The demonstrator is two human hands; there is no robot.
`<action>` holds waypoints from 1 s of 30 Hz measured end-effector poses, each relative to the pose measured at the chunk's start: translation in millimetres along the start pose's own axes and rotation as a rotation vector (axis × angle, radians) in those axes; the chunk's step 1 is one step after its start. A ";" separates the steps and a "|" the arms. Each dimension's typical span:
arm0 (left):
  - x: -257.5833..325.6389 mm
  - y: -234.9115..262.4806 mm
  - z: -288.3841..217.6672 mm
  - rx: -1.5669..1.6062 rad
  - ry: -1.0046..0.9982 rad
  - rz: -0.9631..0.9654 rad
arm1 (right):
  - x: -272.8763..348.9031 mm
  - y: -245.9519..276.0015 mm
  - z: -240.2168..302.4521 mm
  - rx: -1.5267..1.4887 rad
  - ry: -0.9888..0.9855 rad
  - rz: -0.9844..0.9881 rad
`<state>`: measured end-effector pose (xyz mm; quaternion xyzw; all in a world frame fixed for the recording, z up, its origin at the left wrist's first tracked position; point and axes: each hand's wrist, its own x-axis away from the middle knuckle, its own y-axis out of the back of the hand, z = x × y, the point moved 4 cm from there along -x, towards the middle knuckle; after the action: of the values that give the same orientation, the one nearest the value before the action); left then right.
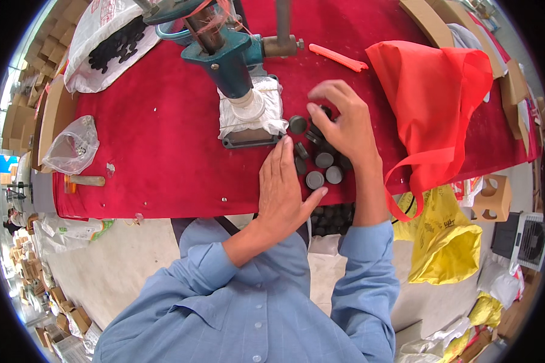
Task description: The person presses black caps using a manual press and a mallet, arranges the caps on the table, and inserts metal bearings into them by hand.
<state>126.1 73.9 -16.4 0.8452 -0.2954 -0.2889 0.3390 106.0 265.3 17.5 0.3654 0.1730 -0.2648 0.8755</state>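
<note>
Several small round black caps (pixel 324 160) lie in a loose cluster on the red cloth, some flat and some on edge. My left hand (pixel 281 184) rests palm down at their left side, fingers stretched out and thumb apart, curving around the near caps. Above the far right part of the cluster is my right hand (pixel 345 124), its fingers bent and slightly blurred. A gap shows between its thumb and forefinger, and I see nothing in it. Beyond my left fingertips stands a green hand press (pixel 227 63), its pale ram over a base (pixel 251 138) covered with white wrapping.
A red fabric bag (pixel 427 103) and an orange-red plastic strip (pixel 338 57) lie to the right. At the left are a clear plastic bag (pixel 72 145), a wooden-handled tool (pixel 86 180) and a white sack (pixel 85 66) with black pieces. More black caps (pixel 333 219) sit below the table edge.
</note>
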 end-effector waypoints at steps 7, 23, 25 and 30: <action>-13.5 -19.4 -5.1 -0.035 -0.041 -0.019 | -9.3 -20.9 -10.1 0.131 0.099 0.156; -72.2 -37.1 -1.7 0.088 -0.299 0.070 | 67.1 50.3 -37.0 0.027 -0.141 0.004; -75.3 -39.0 -8.5 0.145 -0.385 0.114 | 82.9 60.8 -35.7 0.029 -0.189 -0.038; -87.5 -51.5 -19.7 0.240 -0.531 0.224 | 117.0 79.2 -27.6 0.087 -0.266 -0.135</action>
<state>97.6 173.4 -17.6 0.7363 -0.4970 -0.4233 0.1778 243.3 293.0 -15.7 0.3523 0.0677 -0.3763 0.8542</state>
